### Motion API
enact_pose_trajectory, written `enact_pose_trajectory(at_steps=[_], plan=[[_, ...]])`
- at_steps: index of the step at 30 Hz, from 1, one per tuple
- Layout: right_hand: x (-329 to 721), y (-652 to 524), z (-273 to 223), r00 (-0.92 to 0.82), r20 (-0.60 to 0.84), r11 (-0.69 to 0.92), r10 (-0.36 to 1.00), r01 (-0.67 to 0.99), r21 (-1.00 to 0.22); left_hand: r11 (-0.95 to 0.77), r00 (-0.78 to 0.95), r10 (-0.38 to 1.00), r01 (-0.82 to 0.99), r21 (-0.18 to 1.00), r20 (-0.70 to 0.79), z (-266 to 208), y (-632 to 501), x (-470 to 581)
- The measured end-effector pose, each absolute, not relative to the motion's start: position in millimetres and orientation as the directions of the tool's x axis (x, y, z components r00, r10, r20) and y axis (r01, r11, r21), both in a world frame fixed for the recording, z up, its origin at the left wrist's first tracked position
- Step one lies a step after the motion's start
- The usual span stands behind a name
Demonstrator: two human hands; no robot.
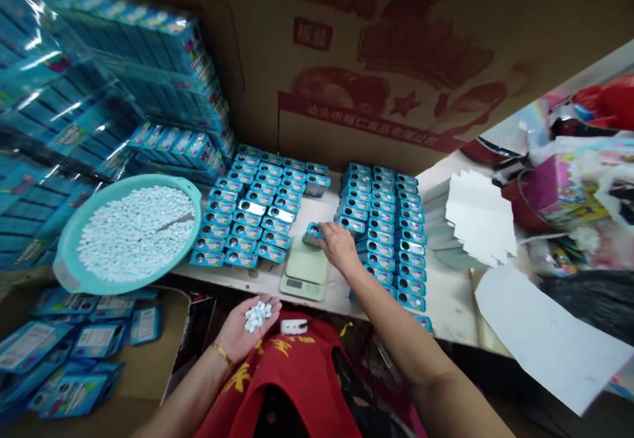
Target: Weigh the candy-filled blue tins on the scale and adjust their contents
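Observation:
On my upturned left palm (247,332) lies a small heap of pale blue candies (257,316), with the fingers stretched out beneath them. My right hand (339,246) reaches forward and grips a small blue tin (312,233) by its right side. That tin is over the back edge of a pale green kitchen scale (306,266); whether it rests on it I cannot tell. The scale's display is too small to read. To the left, a turquoise basin (64,253) holds many more such candies.
Rows of blue tins stand left (245,230) and right (381,233) of the scale. A large cardboard box (257,41) walls off the back. Wrapped blue packs (143,55) are stacked at left. White cards (480,217) stand at right. An open carton (143,372) with blue packs sits lower left.

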State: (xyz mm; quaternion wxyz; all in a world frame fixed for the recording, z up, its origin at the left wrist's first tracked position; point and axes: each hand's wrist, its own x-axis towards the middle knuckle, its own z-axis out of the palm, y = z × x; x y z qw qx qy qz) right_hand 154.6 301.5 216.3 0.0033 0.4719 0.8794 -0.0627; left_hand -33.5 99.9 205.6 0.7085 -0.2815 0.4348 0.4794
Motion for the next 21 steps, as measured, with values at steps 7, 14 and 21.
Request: enact_pose_trajectory(at_steps=[7,14,21], plan=[[114,410,192,-0.477,-0.018,0.474,0.879,0.876,-0.084,0.240,0.006,0.385,-0.966,0.093,-0.923,215,103,-31],[167,383,189,-0.455,0.104,0.465,0.885,0.879,-0.110,0.253,0.029,0.359,-0.965,0.067,-0.933,213,108,-29],[217,324,183,-0.433,0.023,0.433,0.901,0.901,0.001,0.349,0.084,0.399,-0.935,0.067,-0.913,209,113,-29]])
